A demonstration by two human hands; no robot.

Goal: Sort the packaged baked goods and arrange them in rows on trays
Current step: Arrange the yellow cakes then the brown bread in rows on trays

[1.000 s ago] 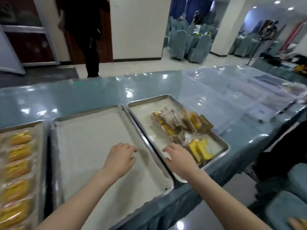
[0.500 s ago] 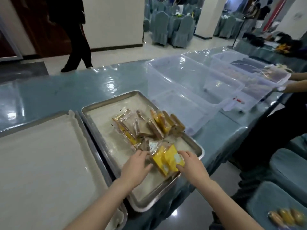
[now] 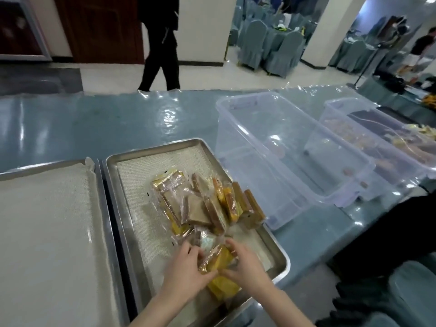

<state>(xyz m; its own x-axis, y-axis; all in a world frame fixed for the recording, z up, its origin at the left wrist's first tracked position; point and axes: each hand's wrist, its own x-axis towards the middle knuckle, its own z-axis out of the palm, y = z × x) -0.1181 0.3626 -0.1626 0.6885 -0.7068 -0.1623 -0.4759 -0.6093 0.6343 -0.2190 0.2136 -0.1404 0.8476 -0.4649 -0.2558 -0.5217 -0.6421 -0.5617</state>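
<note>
Both hands meet over the near end of the metal tray (image 3: 281, 257). The left hand (image 3: 188, 265) pinches the crinkled wrapper of 1 yellow packet (image 3: 218, 257) from its left side. The right hand (image 3: 245, 263) curls its fingers round the same packet from the opposite side, and the 2 hands almost touch at the packet's near edge. A second yellow packet (image 3: 224, 289) lies just below the wrists, partly under them. The unsorted pile of wrapped baked goods (image 3: 200, 206) sits just beyond the fingertips, some pieces flat, others leaning on edge toward the right. The lined tray (image 3: 47, 232), bare of goods, waits to the left of the left hand, just beside this tray. A clear bin (image 3: 278, 142) stands beyond the right hand.

The film looks slick, so a grip on the wrapper alone could slide off as the packet rises. Overlapping wrappers just past the fingers may cling and drag a neighbour along, mixing the sorts. A careless lift could nudge the leaning pieces beyond the right hand over the rim. The tray corner beside the right wrist seems close to the table's edge, so leaning on it might tip the tray.
</note>
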